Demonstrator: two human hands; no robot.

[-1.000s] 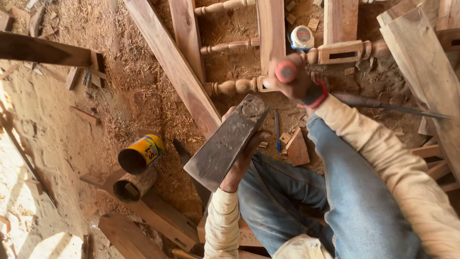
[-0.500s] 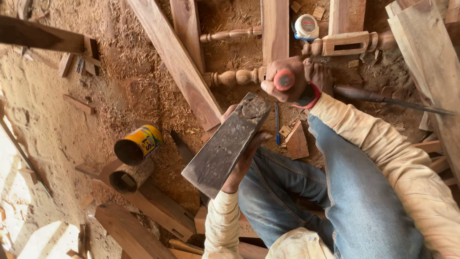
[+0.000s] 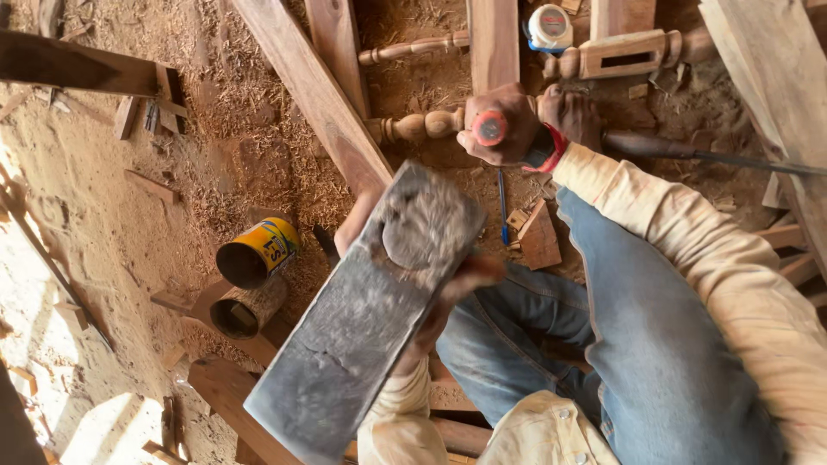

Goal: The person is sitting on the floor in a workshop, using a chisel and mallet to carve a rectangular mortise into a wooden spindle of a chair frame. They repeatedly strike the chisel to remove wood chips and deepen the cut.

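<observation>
1. A yellow and blue tin can [image 3: 258, 253] lies on its side on the sawdust-covered ground [image 3: 129, 198], its open mouth turned toward the lower left; the inside is dark and what it holds cannot be told.
2. Just below it, touching or nearly so, a hollow wooden cylinder [image 3: 245, 308] also lies on its side, with a small wood scrap visible in its dark opening.
3. The left hand [image 3: 448, 297] grasps a heavy block-shaped wooden mallet [image 3: 370, 314], fingers wrapped round its far edge, mostly hidden behind the block.
4. The mallet's long axis runs diagonally, from the lower left near the bottom of the view up toward the upper right; its worn, dented face with a round hollow points toward the chisel handle.
5. The mallet is raised above the person's lap and jeans-clad leg [image 3: 655, 344], apart from the chisel.
6. The right hand [image 3: 508, 129] is clenched round a chisel with a red handle [image 3: 490, 127], whose round butt end faces the camera.
7. The chisel stands against a turned wooden spindle [image 3: 422, 126], which lies roughly level across the view under the right hand.
8. A second turned spindle [image 3: 413, 47] lies further up, between planks [image 3: 314, 90].
9. A tape measure [image 3: 549, 27] rests near a mortised turned post [image 3: 624, 53].
10. A blue pen or pencil [image 3: 503, 207] and a triangular wood offcut [image 3: 538, 234] lie beside the knee.
</observation>
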